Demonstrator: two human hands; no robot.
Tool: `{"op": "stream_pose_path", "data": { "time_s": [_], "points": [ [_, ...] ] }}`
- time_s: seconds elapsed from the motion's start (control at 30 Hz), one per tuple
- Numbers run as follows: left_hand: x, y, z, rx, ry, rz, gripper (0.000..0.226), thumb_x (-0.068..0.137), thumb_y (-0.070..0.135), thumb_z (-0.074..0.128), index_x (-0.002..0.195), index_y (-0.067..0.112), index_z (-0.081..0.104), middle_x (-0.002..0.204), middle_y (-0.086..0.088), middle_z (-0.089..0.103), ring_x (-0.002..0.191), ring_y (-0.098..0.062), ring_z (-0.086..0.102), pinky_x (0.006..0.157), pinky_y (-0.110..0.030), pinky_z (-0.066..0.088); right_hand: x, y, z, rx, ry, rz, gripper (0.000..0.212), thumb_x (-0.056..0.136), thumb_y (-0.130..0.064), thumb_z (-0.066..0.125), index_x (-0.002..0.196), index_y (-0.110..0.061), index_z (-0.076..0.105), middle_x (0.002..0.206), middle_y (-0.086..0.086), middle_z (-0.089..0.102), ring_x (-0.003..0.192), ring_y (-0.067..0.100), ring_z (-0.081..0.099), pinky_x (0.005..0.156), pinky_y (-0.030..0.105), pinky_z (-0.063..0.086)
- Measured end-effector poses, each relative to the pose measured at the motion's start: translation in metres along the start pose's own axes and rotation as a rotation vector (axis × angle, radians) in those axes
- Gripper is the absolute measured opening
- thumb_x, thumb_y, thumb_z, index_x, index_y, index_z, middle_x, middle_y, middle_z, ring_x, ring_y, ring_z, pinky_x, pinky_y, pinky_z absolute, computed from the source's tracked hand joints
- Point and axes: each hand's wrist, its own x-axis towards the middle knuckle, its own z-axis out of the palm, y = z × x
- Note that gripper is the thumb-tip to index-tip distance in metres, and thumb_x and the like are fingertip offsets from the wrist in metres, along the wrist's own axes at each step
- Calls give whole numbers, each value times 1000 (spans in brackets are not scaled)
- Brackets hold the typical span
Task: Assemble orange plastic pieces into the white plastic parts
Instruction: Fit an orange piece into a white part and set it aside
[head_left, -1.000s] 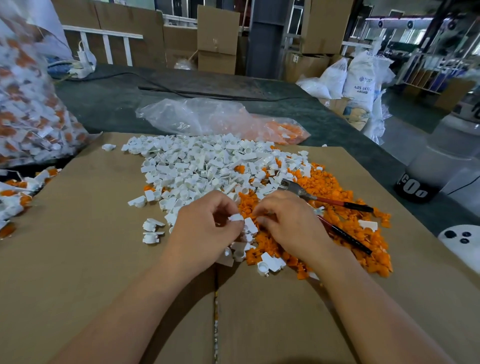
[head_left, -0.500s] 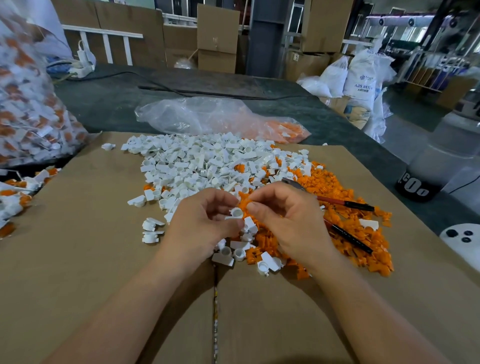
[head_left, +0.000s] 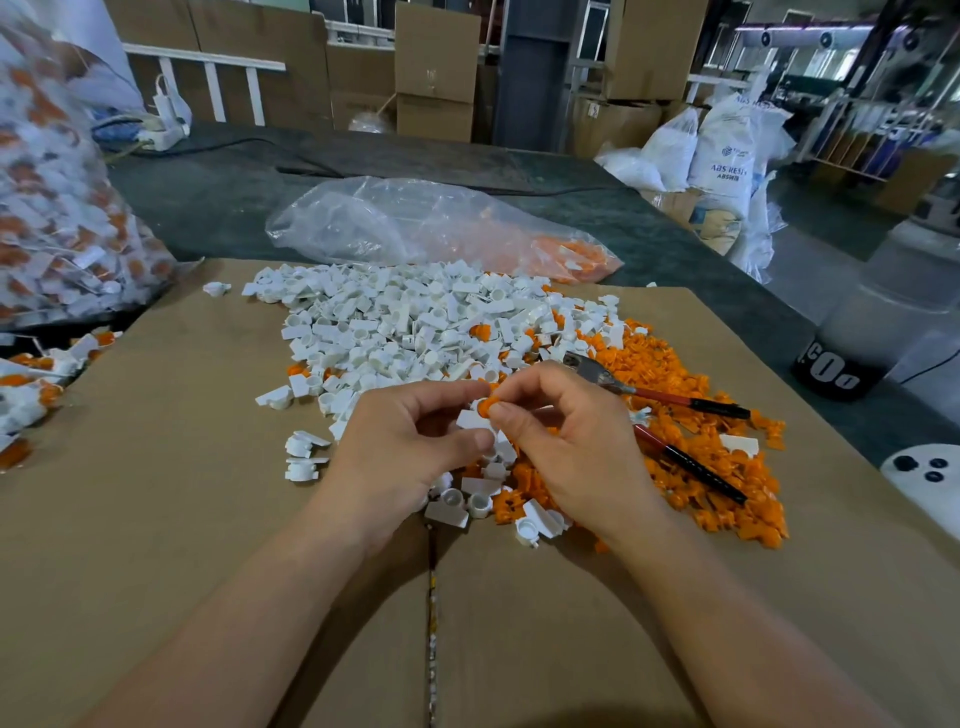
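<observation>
My left hand (head_left: 410, 447) pinches a small white plastic part (head_left: 471, 419) between thumb and fingers, just above the cardboard sheet (head_left: 156, 519). My right hand (head_left: 571, 441) pinches an orange plastic piece (head_left: 487, 406) and holds it against the top of that white part. Behind my hands lies a broad heap of white parts (head_left: 405, 322). To the right spreads a heap of orange pieces (head_left: 691, 457). A few loose white parts (head_left: 457, 506) lie under my hands.
Pliers with red and black handles (head_left: 670, 402) lie on the orange heap. A clear bag with some orange pieces (head_left: 441, 228) lies behind the sheet. A large bag of assembled pieces (head_left: 57, 208) stands at the left, with more assembled pieces (head_left: 31, 384) below it.
Both hands have lifted from the pile and come together. The right hand has brought an orange piece onto the white part held by the left hand.
</observation>
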Motion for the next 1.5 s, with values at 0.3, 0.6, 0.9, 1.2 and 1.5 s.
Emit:
{"op": "stream_pose_path", "data": {
  "time_s": [0.3, 0.6, 0.9, 1.2, 1.5],
  "points": [
    [-1, 2, 2, -141, 22, 9, 30, 56, 16, 74, 85, 21, 69, 70, 4, 71, 63, -11, 69, 59, -17, 53, 0, 1, -2, 48, 23, 46, 26, 85, -11, 63, 74, -34, 57, 70, -15, 61, 71, 0, 59, 65, 14, 48],
    [0, 0, 3, -152, 40, 48, 29, 44, 23, 76, 73, 26, 74, 67, -1, 71, 61, -9, 67, 58, -15, 52, -2, 2, -3, -84, 31, -49, 12, 83, -8, 64, 78, -17, 62, 67, -10, 59, 66, 6, 56, 57, 16, 45],
    [-1, -1, 1, -119, 26, 50, 33, 45, 21, 75, 78, 21, 73, 70, -5, 73, 66, -14, 70, 60, -17, 53, -4, 2, -3, -152, 26, -77, 8, 82, -9, 66, 76, -14, 65, 58, -18, 53, 59, 5, 55, 51, 15, 41],
    [-3, 0, 4, -84, 27, 81, 27, 63, 22, 67, 89, 28, 70, 80, 8, 74, 78, -4, 69, 67, -10, 50, -5, 4, -1, -105, 64, -110, 2, 82, -9, 67, 80, -9, 68, 63, -11, 61, 64, 8, 59, 54, 18, 46],
    [0, -5, 2, -86, 27, 53, 28, 85, 4, 60, 89, 28, 73, 76, 4, 72, 70, -6, 65, 65, -16, 50, -5, 6, 1, -55, 58, -131, 3, 77, -10, 71, 78, -8, 69, 67, -9, 65, 65, 12, 61, 55, 18, 49]
  ]
}}
